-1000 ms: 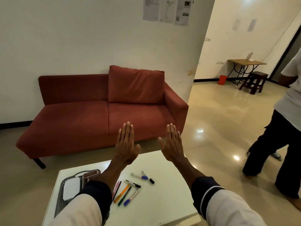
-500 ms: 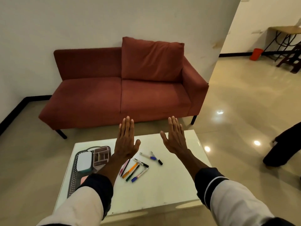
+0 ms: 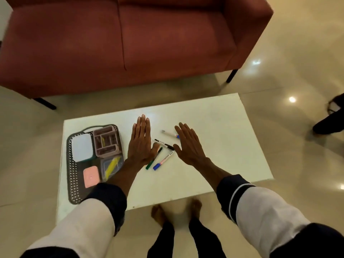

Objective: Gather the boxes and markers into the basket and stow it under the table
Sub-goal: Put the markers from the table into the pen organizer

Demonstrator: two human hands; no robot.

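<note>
Where sofa [image 3: 119, 43] fronts it, white table [image 3: 223, 146] on glossy floor [image 3: 297, 53].

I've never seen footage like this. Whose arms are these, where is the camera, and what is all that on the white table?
The camera sits on a person's head, looking down, so the arms are their own. Both the left hand and right hand are flat and open above the white table, holding nothing. Between them lie loose markers. On the table's left stands a dark basket already holding small boxes: a white box, a pink box and a divided organiser. Behind is a red sofa.
</note>
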